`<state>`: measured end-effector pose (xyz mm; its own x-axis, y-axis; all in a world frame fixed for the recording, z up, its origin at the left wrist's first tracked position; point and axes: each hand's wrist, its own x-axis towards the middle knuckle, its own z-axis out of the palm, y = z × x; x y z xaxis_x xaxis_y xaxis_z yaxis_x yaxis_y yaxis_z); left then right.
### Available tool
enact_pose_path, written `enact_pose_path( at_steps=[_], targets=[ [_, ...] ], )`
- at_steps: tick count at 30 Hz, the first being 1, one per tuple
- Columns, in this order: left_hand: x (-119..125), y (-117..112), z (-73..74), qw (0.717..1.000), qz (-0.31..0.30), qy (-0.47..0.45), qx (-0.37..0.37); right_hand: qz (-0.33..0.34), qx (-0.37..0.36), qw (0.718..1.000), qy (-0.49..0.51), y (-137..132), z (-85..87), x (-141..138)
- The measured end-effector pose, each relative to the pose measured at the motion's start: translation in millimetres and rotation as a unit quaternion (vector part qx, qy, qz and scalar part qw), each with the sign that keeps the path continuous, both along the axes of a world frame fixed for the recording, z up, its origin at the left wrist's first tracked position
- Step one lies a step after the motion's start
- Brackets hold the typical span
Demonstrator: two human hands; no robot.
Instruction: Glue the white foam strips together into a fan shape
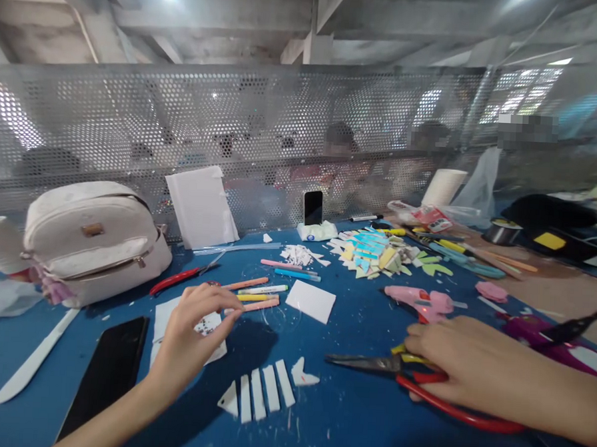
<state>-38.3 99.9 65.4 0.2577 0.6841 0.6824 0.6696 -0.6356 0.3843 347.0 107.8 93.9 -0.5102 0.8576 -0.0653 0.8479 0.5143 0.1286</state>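
My right hand (451,358) is closed around the red and yellow handles of a pair of scissors (366,364), whose blades lie low over the table, pointing left. My left hand (193,331) hovers by several markers (262,289), thumb and forefinger pinched together; whatever is between them is too small to make out. Beneath that hand is a white paper (216,356) with tiny dark bits on it. In front, white cut pieces (259,391) are laid in a row like a fish skeleton, with a tail piece (303,374) at the right end.
A white card (311,301) and a heap of coloured scraps (372,251) lie mid-table. A pink glue gun (419,300) sits beyond my right hand. At left are a backpack (92,239), a dark phone (105,373), a white plastic knife (36,356) and red-handled scissors (178,280).
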Motion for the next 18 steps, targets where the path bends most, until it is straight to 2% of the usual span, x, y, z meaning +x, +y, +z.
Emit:
enact_pose_path(
  at_steps=[2,5,8,11,13,15,18],
  targets=[
    [0,-12,-6.6,1.000,-0.017,-0.011,-0.006,0.006,-0.078,0.997,-0.008,1,-6.4,-4],
    [1,-30,-15.1,0.999,-0.051,-0.012,-0.007,0.008,-0.096,0.995,-0.010,6,-4.9,-10],
    [3,-46,-23.8,0.996,-0.087,-0.007,0.001,0.047,-0.116,0.992,-0.013,15,7.1,-28],
    [4,-58,-33.6,0.992,-0.123,-0.002,0.011,0.131,-0.098,0.986,0.030,30,18.8,-63],
    [5,-63,-40.4,0.991,-0.134,0.002,0.016,0.199,-0.046,0.977,0.052,44,20.3,-92],
    [6,-67,-47.3,0.991,-0.136,0.004,0.022,0.255,-0.031,0.966,0.039,62,15.3,-122],
    [7,-70,-55.9,0.989,-0.145,-0.003,0.026,0.272,-0.026,0.962,0.025,91,0.3,-157]
  ],
)
